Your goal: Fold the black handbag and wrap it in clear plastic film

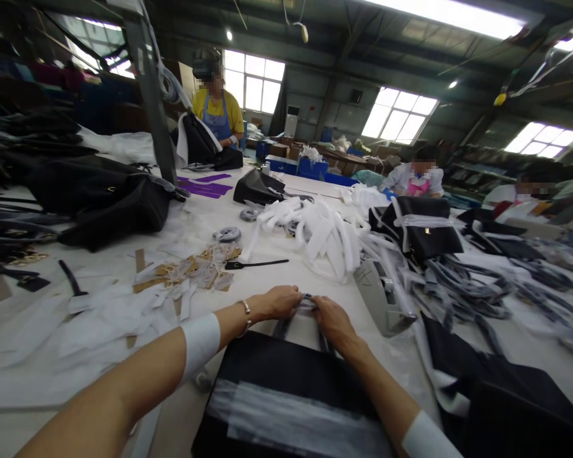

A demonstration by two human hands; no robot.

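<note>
A black handbag (291, 375) lies in front of me, a strip of clear plastic film (286, 407) across it. Its wrapped handle (307, 300) reaches away from me over the table. My left hand (282, 301) pinches the handle's far end from the left, a bracelet on that wrist. My right hand (333, 321) grips the same end from the right, its fingers curled. The handle shows only in the narrow gap between the two hands. Just beyond them lie a thin black strap (262, 263) and a pile of white foam strips (322, 242).
A grey tape dispenser (379, 299) stands right of my hands. Paper tags and white slips (100, 324) litter the left side. More black bags (114, 197) lie at left and right. A metal post (150, 95) rises at left; co-workers (219, 117) are across the table.
</note>
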